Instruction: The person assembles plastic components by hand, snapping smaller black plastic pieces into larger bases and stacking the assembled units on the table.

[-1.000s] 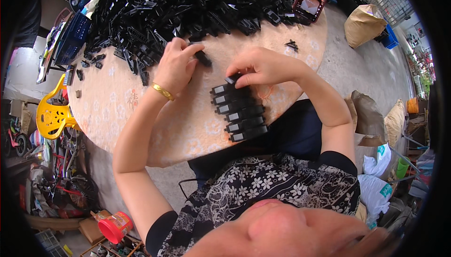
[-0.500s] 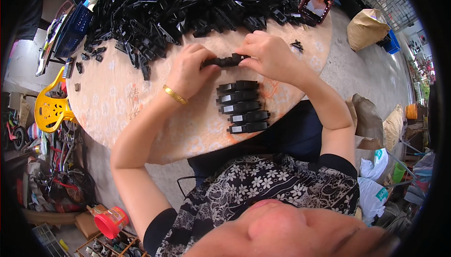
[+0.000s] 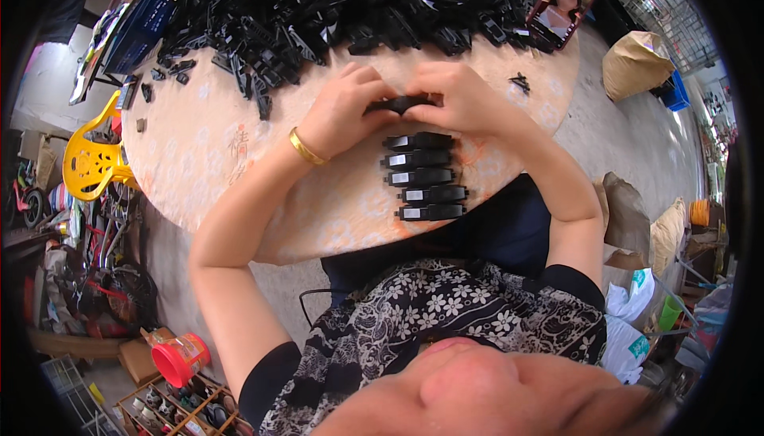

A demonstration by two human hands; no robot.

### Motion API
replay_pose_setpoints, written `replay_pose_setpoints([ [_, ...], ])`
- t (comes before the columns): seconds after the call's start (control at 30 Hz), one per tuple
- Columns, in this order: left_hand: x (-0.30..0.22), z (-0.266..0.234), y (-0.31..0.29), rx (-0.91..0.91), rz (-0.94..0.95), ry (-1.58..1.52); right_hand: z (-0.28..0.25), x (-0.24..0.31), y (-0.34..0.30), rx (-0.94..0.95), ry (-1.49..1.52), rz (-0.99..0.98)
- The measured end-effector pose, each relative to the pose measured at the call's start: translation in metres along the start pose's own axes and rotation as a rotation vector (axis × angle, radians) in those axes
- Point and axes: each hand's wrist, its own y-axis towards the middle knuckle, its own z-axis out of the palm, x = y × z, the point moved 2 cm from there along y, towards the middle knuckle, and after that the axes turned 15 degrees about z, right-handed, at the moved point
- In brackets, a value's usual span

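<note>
Between my two hands, a small black plastic part (image 3: pixel 400 105) is held level above the table, its middle showing between my fingers. My left hand (image 3: pixel 348 109), with a gold bracelet at the wrist, pinches its left end. The thumb and fingers of my right hand (image 3: pixel 452 95) close on its right end. Just below lie several black plastic pieces (image 3: pixel 419 160) with pale labels, stacked in a neat column. A large heap of loose black plastic parts (image 3: pixel 342 6) covers the far side of the round table (image 3: pixel 191 173).
A phone (image 3: pixel 562 7) stands at the heap's right end. A few small black bits (image 3: pixel 520 82) lie at the right of the table. A yellow chair (image 3: pixel 87 157) is at the left, a red bucket (image 3: pixel 180 359) lower left, and a brown sack (image 3: pixel 635 66) to the right.
My hands have come closer together on the black part, covering more of it. The whole view has shifted slightly, so the table sits further right.
</note>
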Motion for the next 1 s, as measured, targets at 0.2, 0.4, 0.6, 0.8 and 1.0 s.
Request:
replay_pose_setpoints([
  [0.2,0.011,-0.024,-0.013,0.192,0.209,0.208,-0.014,0.005,0.001,0.298,0.109,0.059],
  [0.4,0.045,-0.057,-0.029,0.077,-0.040,0.440,-0.016,0.018,0.019,0.519,0.148,0.061],
  [0.6,0.062,-0.048,-0.034,0.012,-0.127,0.511,0.022,0.010,0.066,-0.112,-0.564,-0.268],
  [0.8,0.058,-0.043,-0.026,0.042,-0.123,0.583,0.033,-0.002,0.072,-0.227,-0.590,-0.397],
  [1.0,0.052,-0.046,-0.026,0.105,-0.091,0.596,0.023,-0.003,0.066,-0.079,-0.357,-0.205],
])
